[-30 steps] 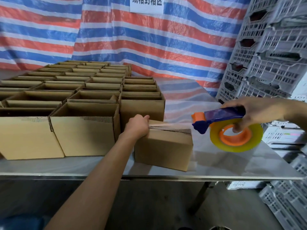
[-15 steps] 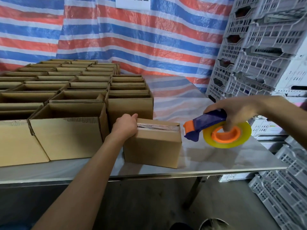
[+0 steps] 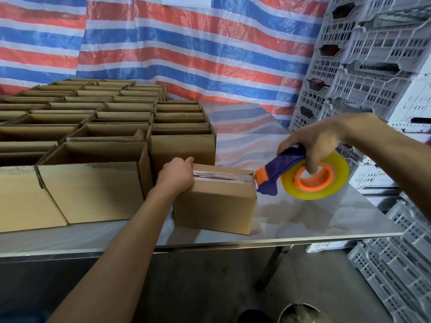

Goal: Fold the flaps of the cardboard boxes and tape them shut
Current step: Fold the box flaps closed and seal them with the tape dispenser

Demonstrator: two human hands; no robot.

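A small closed cardboard box (image 3: 214, 206) stands near the front edge of the metal table (image 3: 314, 220), with a strip of clear tape along its top seam. My left hand (image 3: 176, 174) presses down on the box's left top corner. My right hand (image 3: 312, 145) grips a tape dispenser (image 3: 303, 177) with a blue handle, orange core and yellowish roll. The dispenser's orange nose touches the box's right top edge. Several open cardboard boxes (image 3: 93, 183) stand in rows to the left.
Grey plastic crates (image 3: 373, 66) are stacked at the right, with more crates (image 3: 401, 264) on the floor beside the table. A striped tarpaulin (image 3: 186, 43) hangs behind. A round metal container (image 3: 303, 313) shows on the floor below.
The dispenser has moved left and down until its nose meets the box's right top edge. My left hand stays pressed on the box's left corner.
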